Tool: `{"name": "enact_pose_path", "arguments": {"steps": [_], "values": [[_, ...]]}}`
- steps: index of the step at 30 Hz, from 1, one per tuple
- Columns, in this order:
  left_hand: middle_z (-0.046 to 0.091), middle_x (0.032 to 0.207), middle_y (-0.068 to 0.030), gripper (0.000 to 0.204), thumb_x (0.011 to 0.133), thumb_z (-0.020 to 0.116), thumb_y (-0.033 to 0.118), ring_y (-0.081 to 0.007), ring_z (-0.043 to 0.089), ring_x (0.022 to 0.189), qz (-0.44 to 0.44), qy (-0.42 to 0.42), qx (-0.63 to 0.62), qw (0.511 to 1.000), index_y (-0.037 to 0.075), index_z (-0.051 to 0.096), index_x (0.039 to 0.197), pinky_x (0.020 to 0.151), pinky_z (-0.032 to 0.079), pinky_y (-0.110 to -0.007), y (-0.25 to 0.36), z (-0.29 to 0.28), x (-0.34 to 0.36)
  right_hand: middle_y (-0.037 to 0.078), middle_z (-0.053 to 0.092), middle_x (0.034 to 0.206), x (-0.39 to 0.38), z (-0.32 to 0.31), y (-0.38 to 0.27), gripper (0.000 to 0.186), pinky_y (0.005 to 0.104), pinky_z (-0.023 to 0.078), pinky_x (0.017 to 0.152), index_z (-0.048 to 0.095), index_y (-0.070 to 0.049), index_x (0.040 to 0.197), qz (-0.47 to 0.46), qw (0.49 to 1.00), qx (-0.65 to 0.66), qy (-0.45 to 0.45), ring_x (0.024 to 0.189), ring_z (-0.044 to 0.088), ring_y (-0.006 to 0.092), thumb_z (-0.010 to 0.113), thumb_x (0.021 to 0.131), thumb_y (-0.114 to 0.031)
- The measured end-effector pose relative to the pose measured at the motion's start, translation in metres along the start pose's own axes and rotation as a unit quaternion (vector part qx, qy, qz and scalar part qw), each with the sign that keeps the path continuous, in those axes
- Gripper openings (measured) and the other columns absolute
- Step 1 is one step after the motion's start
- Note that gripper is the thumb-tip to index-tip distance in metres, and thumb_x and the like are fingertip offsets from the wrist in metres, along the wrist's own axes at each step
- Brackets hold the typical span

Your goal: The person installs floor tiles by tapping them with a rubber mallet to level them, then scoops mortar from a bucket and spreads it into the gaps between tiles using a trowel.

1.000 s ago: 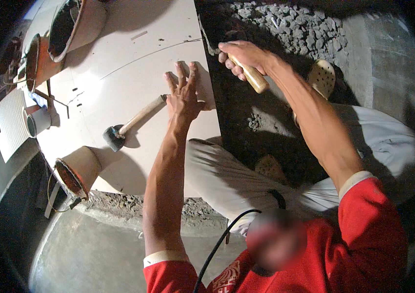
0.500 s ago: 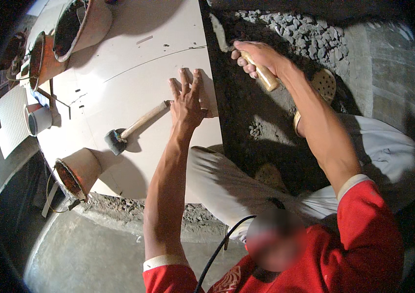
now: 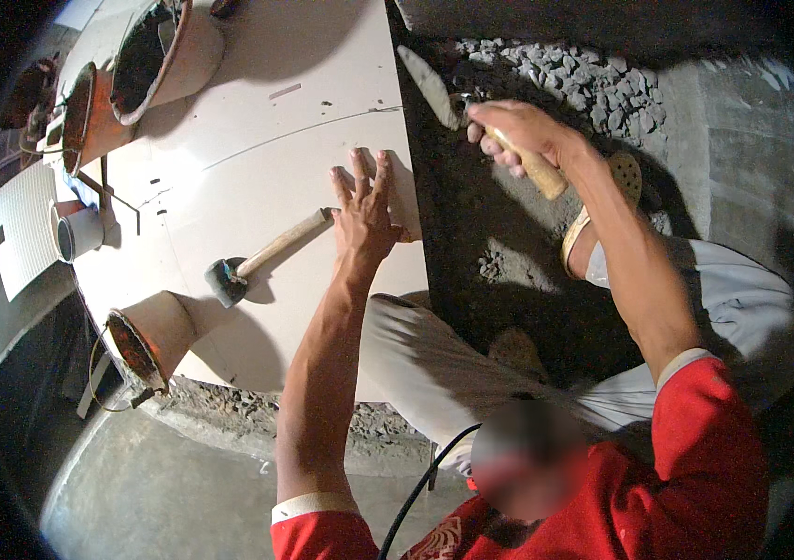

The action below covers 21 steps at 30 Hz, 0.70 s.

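Observation:
My right hand (image 3: pixel 523 135) is wrapped round the wooden handle of a trowel (image 3: pixel 429 86). Its pale, smeared blade points up and left, over dark mortar (image 3: pixel 453 201) beside the tile edge. Flat on the large white tiles (image 3: pixel 257 177) lies my left hand (image 3: pixel 365 217), fingers spread, close to their right edge. A mallet (image 3: pixel 227 280) with a dark head and wooden handle rests on the tiles; its handle end reaches the left hand's side, and I cannot tell whether they touch.
Several mortar-stained buckets (image 3: pixel 165 322) stand or lean along the tiles' left side. Next to them are a small paint can (image 3: pixel 77 231) and a ribbed white sheet (image 3: pixel 19 224). Grey gravel (image 3: pixel 593 89) is heaped at the far right, by a concrete wall (image 3: pixel 751 140). My sandalled foot (image 3: pixel 583 238) is in the dug strip.
My right hand and the trowel have shifted slightly right, and the blade has turned so more of its face shows. The left hand still rests flat on the tile.

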<state>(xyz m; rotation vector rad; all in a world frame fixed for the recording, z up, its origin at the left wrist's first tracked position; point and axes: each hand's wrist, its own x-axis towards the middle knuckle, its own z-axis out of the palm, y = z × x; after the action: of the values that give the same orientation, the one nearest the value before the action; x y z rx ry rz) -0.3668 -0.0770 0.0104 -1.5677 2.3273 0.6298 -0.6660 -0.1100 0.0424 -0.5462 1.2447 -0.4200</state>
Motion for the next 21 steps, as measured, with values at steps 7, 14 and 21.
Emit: {"name": "enact_pose_path", "arguments": {"steps": [7,14,21], "values": [[0.011,0.171,-0.0172,0.142,0.052,0.102,0.027,-0.0594,0.014,0.15,-0.002,0.005,-0.017,1.0,0.029,0.015,0.165,0.098,0.05,-0.076,-0.002,0.003,0.0,-0.008,0.05,0.07,0.05,-0.013,-0.022,0.042,0.0201,0.042,0.039,0.059,-0.009,0.102,-0.047,0.998,0.03,-0.02,0.049,0.047,0.0004,0.059,0.102,-0.05],[0.009,0.172,-0.0167,0.141,0.054,0.101,0.024,-0.0598,0.014,0.15,-0.01,-0.02,-0.028,0.999,0.03,0.014,0.165,0.099,0.049,-0.077,0.005,-0.005,0.002,-0.009,0.049,0.069,0.049,0.0,-0.029,0.041,0.0203,0.043,0.039,0.057,-0.011,0.098,-0.012,0.997,0.026,-0.077,0.048,0.046,0.0006,0.059,0.102,-0.051],[0.008,0.172,-0.016,0.139,0.055,0.1,0.023,-0.0605,0.013,0.15,-0.003,0.006,-0.017,1.0,0.031,0.014,0.165,0.098,0.049,-0.078,0.0,0.001,0.001,-0.006,0.05,0.069,0.019,-0.017,-0.012,0.041,0.021,0.042,0.038,0.06,-0.007,0.102,-0.03,0.999,0.013,0.002,0.047,0.045,0.0013,0.058,0.104,-0.048]]}}
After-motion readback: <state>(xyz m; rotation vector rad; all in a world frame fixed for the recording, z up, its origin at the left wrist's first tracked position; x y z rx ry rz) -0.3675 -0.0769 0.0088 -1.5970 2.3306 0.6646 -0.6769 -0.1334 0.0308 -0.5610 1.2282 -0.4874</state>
